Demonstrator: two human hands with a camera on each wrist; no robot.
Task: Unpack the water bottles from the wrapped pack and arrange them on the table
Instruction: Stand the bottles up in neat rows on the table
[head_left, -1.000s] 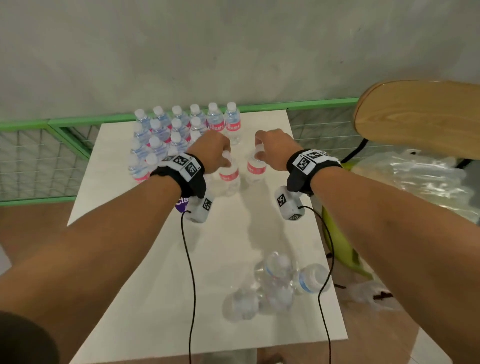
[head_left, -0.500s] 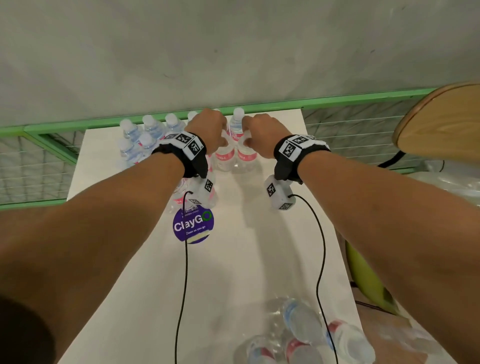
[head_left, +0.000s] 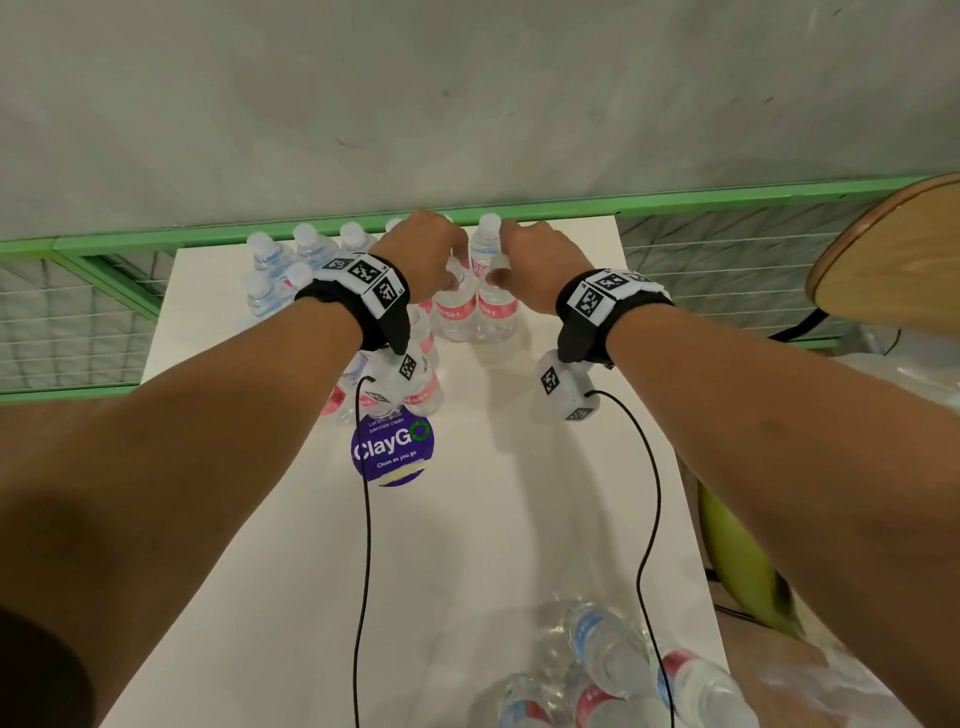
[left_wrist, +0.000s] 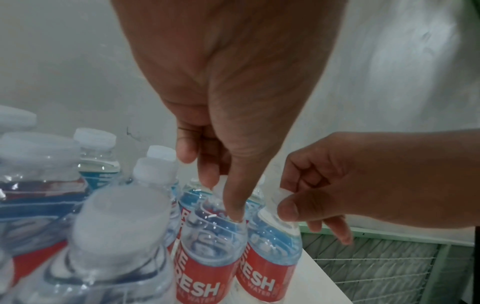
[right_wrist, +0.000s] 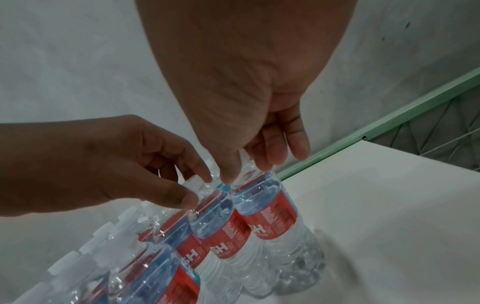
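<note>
Now at the desk (head_left: 519, 493) far edge: left hand (head_left: 426, 254) and right hand (head_left: 540, 265) each pinch a bottle neck, both newly carried from mid-desk, set standing beside the far-left rows; wrapped pack (head_left: 613, 675) remains near.

Background: plain grey plaster wall (head_left: 467, 93) behind a green metal rail with white wire mesh panels (head_left: 727, 270); white rectangular counter (head_left: 467, 519) bearing a round purple "ClayGo" sticker (head_left: 392, 451); rounded light-wood board (head_left: 893, 249) at right; brown floor (head_left: 789, 654) at lower right; soft, even light
</note>
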